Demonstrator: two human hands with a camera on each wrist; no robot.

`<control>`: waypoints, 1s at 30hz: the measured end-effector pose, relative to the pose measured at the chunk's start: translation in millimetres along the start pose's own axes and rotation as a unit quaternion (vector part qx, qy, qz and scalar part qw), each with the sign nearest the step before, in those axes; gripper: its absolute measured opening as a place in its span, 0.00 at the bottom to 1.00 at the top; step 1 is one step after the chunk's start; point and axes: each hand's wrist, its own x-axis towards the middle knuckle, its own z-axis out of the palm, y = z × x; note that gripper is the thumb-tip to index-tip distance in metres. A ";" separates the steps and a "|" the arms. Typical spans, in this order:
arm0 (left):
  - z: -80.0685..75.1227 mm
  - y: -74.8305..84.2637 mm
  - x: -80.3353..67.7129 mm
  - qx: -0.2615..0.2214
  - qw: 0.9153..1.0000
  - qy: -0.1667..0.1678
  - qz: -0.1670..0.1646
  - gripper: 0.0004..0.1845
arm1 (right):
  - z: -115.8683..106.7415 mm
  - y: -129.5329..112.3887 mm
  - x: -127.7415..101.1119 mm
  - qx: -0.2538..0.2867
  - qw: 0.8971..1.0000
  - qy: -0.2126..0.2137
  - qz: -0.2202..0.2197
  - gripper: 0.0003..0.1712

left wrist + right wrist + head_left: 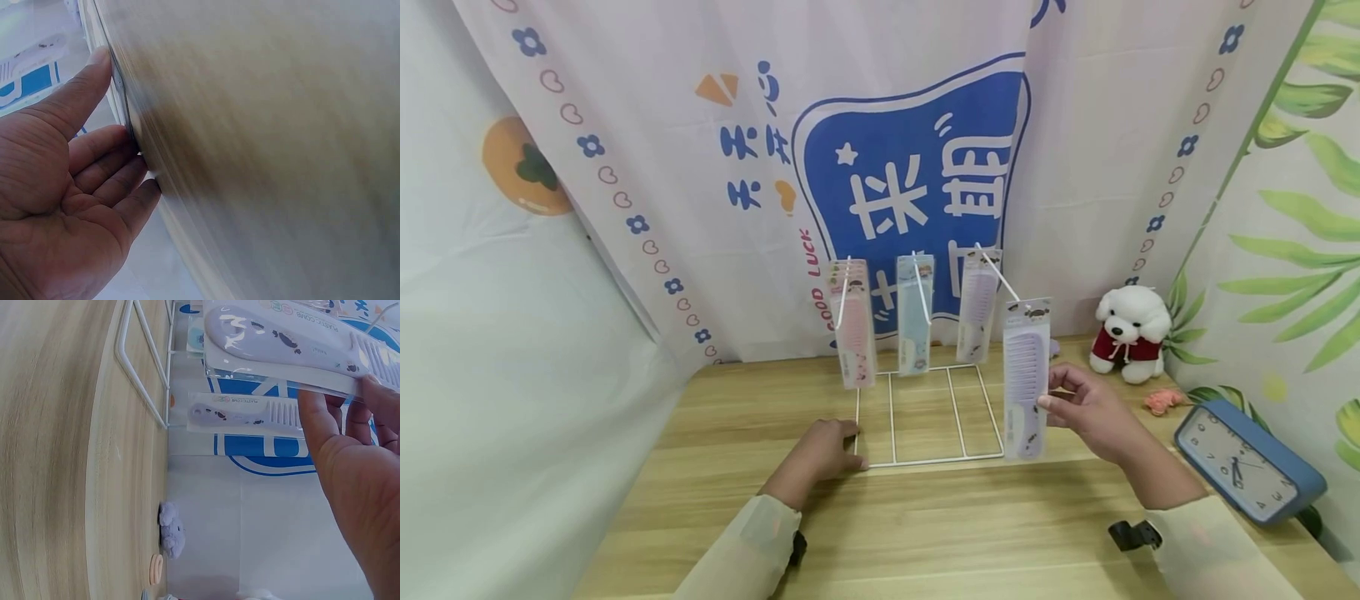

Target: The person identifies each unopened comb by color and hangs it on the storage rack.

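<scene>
A white wire display rack point(925, 417) stands on the wooden table, with packaged combs hanging from its hooks: pink ones point(855, 333), a blue one point(914, 317) and a lilac one point(976, 308). My right hand point(1086, 408) pinches the edge of a packaged lilac comb point(1025, 379) point(294, 340) that hangs at the tip of the right hook. My left hand point(827, 450) rests on the table with its fingertips against the rack's front left corner; in the left wrist view its fingers point(106, 162) touch the wire base.
A white plush dog point(1131, 332) in red sits at the back right, with a pink flower point(1163, 401) and a blue clock point(1247, 461) nearer the right edge. A small lilac toy point(170, 530) lies behind the rack. Printed curtains close in all sides.
</scene>
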 end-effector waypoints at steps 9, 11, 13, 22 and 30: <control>-1.7 2.7 -1.3 -0.001 1.000 -0.003 -0.003 0.35 | -0.4 -2.6 2.1 -0.022 1.000 0.006 0.003 0.17; -1.7 2.8 -1.4 0.001 1.000 -0.003 -0.003 0.35 | 0.6 -3.2 6.4 -0.035 0.999 0.014 0.011 0.19; -1.6 2.7 -1.4 0.002 1.000 -0.003 -0.003 0.35 | 2.9 -4.2 13.2 -0.050 0.998 0.026 0.025 0.19; -1.5 -1.1 -1.8 0.007 1.000 0.006 0.004 0.34 | 15.5 -7.0 63.3 -0.071 0.994 0.061 0.055 0.21; -0.8 -0.3 -1.6 0.004 1.000 0.003 0.005 0.35 | 12.9 2.0 98.7 -0.043 0.996 0.067 0.045 0.20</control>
